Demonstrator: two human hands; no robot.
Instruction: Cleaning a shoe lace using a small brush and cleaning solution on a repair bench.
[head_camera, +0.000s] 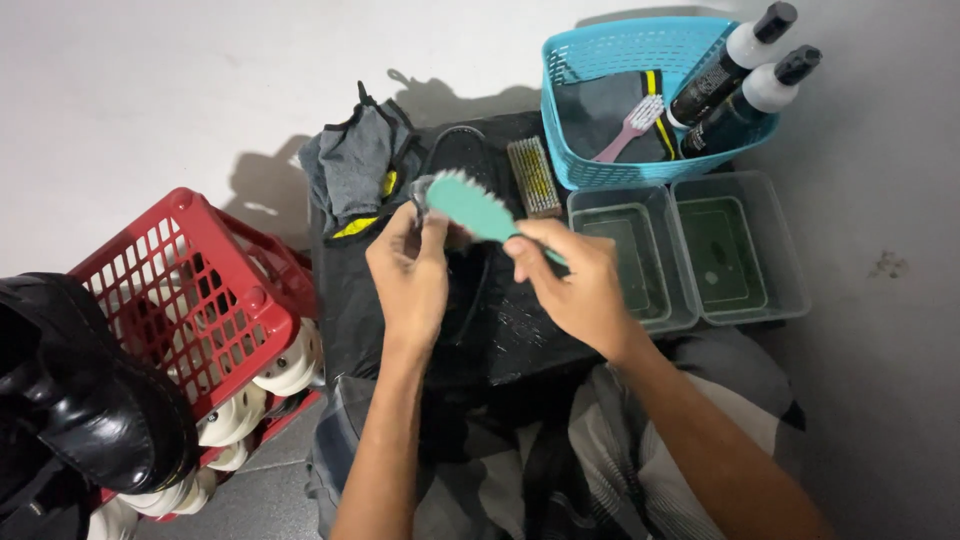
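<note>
Brush (470, 205), teal, is being gripped by right hand (575, 285) fingers wrapped round its handle, bristles working a small grey item pinched in left hand (410, 275) above black mat (510, 330). Scrubbing step; next move likely needs rinsing at water tubs (690, 250).

Both bare forearms reach forward from the bottom edge of the view and draw toward each other. The left hand (408, 272) is raised with its back to the camera, wrist straight, fingers and thumb curled closed in a pinch at the top. The right hand (572, 280) sits just right of the left hand, level with it, its wrist bent inward, fingers folded shut and knuckles pointing toward the left hand's fingertips.
</note>
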